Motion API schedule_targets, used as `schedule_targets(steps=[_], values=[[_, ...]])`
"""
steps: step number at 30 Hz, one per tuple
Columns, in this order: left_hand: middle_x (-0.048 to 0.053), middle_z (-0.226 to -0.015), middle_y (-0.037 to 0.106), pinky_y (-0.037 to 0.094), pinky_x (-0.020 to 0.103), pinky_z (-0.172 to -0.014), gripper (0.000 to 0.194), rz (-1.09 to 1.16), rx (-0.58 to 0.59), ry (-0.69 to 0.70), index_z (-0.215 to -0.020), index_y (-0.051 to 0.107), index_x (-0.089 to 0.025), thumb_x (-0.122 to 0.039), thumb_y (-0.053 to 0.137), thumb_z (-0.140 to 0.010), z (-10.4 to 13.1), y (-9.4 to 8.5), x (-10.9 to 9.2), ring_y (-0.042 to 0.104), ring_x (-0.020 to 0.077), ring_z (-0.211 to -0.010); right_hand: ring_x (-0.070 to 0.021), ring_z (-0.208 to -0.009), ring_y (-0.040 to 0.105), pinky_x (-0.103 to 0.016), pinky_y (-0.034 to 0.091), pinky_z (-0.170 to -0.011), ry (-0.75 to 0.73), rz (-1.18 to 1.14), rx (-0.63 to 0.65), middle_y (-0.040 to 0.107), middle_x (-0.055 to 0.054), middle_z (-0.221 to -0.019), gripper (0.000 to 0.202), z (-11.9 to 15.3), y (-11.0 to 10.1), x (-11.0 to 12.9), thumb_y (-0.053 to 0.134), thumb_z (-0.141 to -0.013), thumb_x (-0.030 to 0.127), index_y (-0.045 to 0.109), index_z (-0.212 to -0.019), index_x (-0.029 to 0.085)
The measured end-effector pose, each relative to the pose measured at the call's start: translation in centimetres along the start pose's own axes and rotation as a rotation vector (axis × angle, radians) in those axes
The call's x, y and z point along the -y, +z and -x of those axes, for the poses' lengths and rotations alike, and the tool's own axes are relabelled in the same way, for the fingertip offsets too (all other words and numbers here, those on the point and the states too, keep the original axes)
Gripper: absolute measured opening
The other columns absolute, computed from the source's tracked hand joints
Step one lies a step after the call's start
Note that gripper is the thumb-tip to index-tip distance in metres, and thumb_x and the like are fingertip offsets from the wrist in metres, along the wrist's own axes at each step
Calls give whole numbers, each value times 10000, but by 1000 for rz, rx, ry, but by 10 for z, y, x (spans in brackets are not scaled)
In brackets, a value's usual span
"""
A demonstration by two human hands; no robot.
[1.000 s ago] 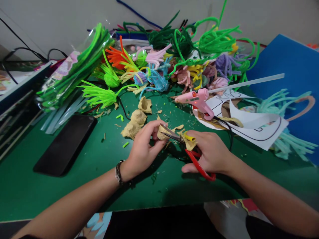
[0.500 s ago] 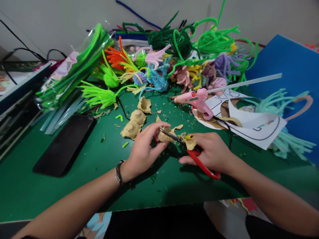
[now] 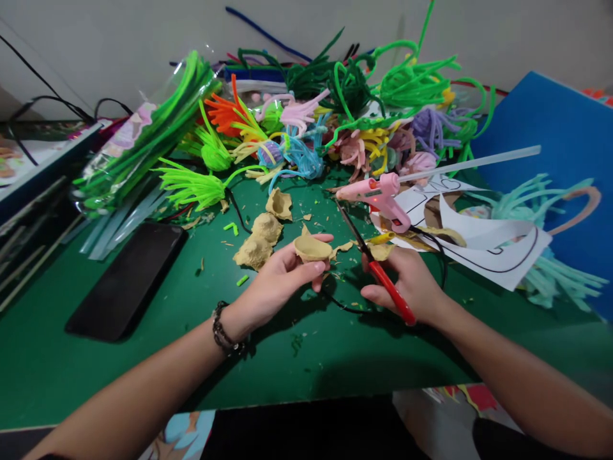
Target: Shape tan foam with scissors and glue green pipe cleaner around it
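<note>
My left hand [image 3: 278, 275] holds a small tan cup-shaped piece [image 3: 312, 249] between thumb and fingers, its hollow side up. Red-handled scissors [image 3: 391, 291] are gripped in my right hand [image 3: 412, 281], their blades pointing up and left, apart from the cup. Just above the right fingers lies a tan scrap [image 3: 380, 251], beside a yellow piece [image 3: 382, 237]. Lumpy tan pieces [image 3: 258, 243] rest on the table left of the cup, with a hollow one [image 3: 279, 203] behind them.
A pink glue gun [image 3: 378, 195] with a long glue stick lies behind the scissors. Fuzzy stems in many colours [image 3: 306, 150] fill the back. At left are a black phone [image 3: 127, 278] and a bag of green stems [image 3: 148, 134]. Cut white paper [image 3: 502, 255] lies on the right.
The scissor blades have come away from the tan piece and now point more upward. In my left hand the piece has turned, showing its hollow and rim.
</note>
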State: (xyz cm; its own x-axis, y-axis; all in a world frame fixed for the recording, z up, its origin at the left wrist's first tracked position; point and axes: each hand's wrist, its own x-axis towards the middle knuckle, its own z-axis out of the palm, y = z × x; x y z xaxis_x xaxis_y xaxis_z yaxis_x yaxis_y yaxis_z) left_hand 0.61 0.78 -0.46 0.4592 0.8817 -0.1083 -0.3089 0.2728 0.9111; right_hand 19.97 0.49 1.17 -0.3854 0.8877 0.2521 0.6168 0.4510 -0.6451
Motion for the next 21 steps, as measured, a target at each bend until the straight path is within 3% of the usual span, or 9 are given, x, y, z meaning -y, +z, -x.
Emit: schedule_targets(steps=[5,11,21], values=[[-35,-678,535,312,207,-500,435,116,31,-60,-1042,558,-156,-331,677,-662,0,1,-1,451,50,-513,-87,-424,367,-227,288,-432,-40,39,1,427,40,-488,546,1,1,-3,375,-686,738,412,-599,200],[-41,-586,536,333,218,-507,438,193,53,-103,-1113,482,-147,-413,544,-771,1,2,-3,431,58,-448,-84,-436,368,-217,282,-444,-84,42,46,441,42,-506,494,1,2,-5,424,-711,683,435,-637,194],[-72,-549,389,287,226,-489,302,236,35,-130,-896,472,-201,-475,470,-771,0,4,-5,330,54,-412,-90,-464,339,-219,253,-450,-81,81,171,413,34,-539,527,1,4,-2,408,-668,727,363,-609,206]])
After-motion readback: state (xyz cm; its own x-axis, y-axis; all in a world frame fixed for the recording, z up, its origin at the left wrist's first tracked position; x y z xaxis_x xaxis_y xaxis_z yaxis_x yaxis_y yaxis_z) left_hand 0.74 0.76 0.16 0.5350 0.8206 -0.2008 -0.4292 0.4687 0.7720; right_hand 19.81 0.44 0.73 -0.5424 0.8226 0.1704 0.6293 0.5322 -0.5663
